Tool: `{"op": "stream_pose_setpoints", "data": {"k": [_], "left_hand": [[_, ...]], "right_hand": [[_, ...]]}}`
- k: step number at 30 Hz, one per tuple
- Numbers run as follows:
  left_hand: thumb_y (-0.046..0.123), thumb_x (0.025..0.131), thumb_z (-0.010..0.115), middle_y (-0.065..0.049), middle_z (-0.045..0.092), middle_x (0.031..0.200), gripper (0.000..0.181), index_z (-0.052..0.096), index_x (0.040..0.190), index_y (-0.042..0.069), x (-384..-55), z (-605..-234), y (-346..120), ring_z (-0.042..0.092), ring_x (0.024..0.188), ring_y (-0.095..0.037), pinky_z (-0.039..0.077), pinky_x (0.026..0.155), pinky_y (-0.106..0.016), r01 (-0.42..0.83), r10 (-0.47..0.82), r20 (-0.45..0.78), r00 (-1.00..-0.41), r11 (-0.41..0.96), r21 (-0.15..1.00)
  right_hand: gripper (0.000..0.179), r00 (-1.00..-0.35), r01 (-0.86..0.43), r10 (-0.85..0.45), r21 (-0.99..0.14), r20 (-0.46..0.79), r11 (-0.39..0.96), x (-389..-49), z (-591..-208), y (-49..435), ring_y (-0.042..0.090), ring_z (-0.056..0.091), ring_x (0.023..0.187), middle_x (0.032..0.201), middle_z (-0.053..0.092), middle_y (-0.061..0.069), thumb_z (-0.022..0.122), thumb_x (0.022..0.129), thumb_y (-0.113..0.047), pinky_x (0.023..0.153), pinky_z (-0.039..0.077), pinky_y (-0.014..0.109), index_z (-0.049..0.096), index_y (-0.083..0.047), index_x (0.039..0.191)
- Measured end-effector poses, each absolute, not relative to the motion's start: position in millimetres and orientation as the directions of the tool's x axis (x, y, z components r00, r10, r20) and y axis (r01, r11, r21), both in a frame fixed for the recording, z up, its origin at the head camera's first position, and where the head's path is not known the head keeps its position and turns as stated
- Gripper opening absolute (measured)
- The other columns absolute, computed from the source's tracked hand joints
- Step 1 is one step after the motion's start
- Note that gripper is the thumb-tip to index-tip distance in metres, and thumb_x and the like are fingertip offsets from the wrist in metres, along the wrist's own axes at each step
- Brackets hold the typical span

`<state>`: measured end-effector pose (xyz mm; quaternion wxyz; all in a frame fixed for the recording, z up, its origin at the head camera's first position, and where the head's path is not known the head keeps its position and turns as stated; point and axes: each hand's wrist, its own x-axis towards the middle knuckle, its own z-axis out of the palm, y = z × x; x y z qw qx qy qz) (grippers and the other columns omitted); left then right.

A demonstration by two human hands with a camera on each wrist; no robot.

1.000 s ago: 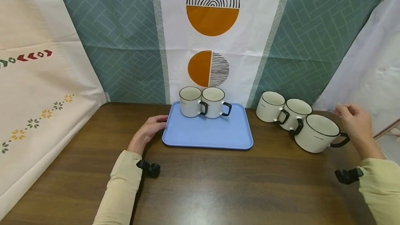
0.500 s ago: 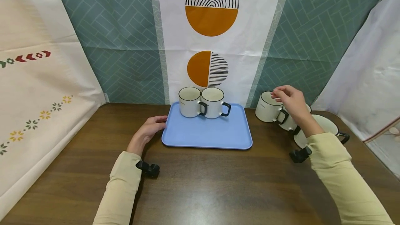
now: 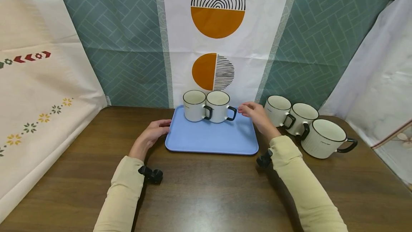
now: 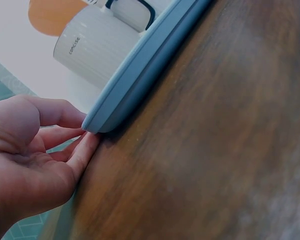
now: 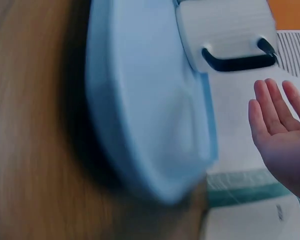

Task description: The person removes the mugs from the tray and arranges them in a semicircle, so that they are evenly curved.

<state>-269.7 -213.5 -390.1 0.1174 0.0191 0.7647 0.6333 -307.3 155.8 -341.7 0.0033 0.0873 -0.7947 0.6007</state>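
A blue tray (image 3: 210, 139) lies on the table. My left hand (image 3: 151, 135) holds it at its left edge; in the left wrist view the thumb and fingertips (image 4: 87, 142) meet at the rim. Two white mugs with black rims and black handles, a left mug (image 3: 193, 112) and a right mug (image 3: 217, 112), stand upright side by side at the tray's back. My right hand (image 3: 257, 117) hovers over the tray's right edge, near the right mug's handle (image 3: 232, 114). In the right wrist view its fingers (image 5: 270, 107) are extended, apart from the mug, with nothing held.
Right of the tray, three more white mugs stand close together: a back mug (image 3: 275, 112), a middle mug (image 3: 304, 112) and a larger front mug (image 3: 322, 142). A patterned cloth (image 3: 219, 46) hangs behind. The brown table (image 3: 206, 189) extends towards me.
My right hand has swept left from beyond the large mug, over the mugs, to the tray's right edge. My left hand stays at the tray; the mugs have not moved.
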Motion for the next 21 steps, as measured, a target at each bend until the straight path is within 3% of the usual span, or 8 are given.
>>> {"op": "stream_pose_setpoints", "data": {"k": [4,7,12,15,21], "left_hand": [[-0.005,0.096,0.044,-0.031,0.032,0.146,0.050,0.030,0.143,-0.015,-269,-391,-214,0.037,0.128,-0.036,0.030,0.109,-0.046,-0.107,0.181,-0.145,-0.973,0.203,0.973],[-0.004,0.096,0.044,-0.031,0.032,0.146,0.051,0.030,0.143,-0.014,-269,-391,-212,0.038,0.127,-0.036,0.030,0.109,-0.046,-0.112,0.181,-0.150,-0.972,0.207,0.972],[-0.002,0.097,0.046,-0.029,0.033,0.146,0.050,0.032,0.144,-0.012,-271,-391,-209,0.037,0.128,-0.036,0.029,0.109,-0.045,-0.134,0.162,-0.168,-0.972,0.203,0.970],[-0.002,0.097,0.046,-0.029,0.034,0.146,0.050,0.032,0.144,-0.012,-271,-392,-210,0.037,0.128,-0.035,0.030,0.109,-0.045,-0.135,0.162,-0.170,-0.972,0.209,0.969],[-0.002,0.097,0.046,-0.029,0.033,0.146,0.051,0.031,0.144,-0.012,-272,-392,-216,0.037,0.128,-0.035,0.030,0.109,-0.045,-0.123,0.173,-0.162,-0.971,0.215,0.969]], "right_hand": [[0.047,-0.983,-0.133,-0.148,-0.971,0.104,0.199,-315,-348,138,0.019,0.062,0.093,0.115,0.060,0.026,0.042,0.104,-0.027,0.092,0.048,0.035,0.053,0.015,0.122],[0.052,-0.985,-0.122,-0.141,-0.980,0.101,0.155,-318,-353,128,0.014,0.064,0.082,0.102,0.065,0.022,0.036,0.105,-0.034,0.087,0.050,0.034,0.053,0.014,0.117],[0.044,-0.991,-0.110,-0.099,-0.971,0.090,0.211,-320,-362,121,0.011,0.063,0.074,0.081,0.067,0.006,0.047,0.101,-0.035,0.081,0.049,0.031,0.059,0.007,0.106],[0.043,-0.991,-0.120,-0.095,-0.958,0.099,0.259,-321,-367,120,0.013,0.064,0.073,0.077,0.067,0.004,0.054,0.098,-0.033,0.082,0.049,0.031,0.065,0.008,0.100],[0.039,-0.985,-0.152,-0.114,-0.971,0.132,0.185,-324,-369,111,0.015,0.065,0.066,0.075,0.067,0.008,0.052,0.100,-0.024,0.076,0.054,0.032,0.067,0.013,0.094]]}}
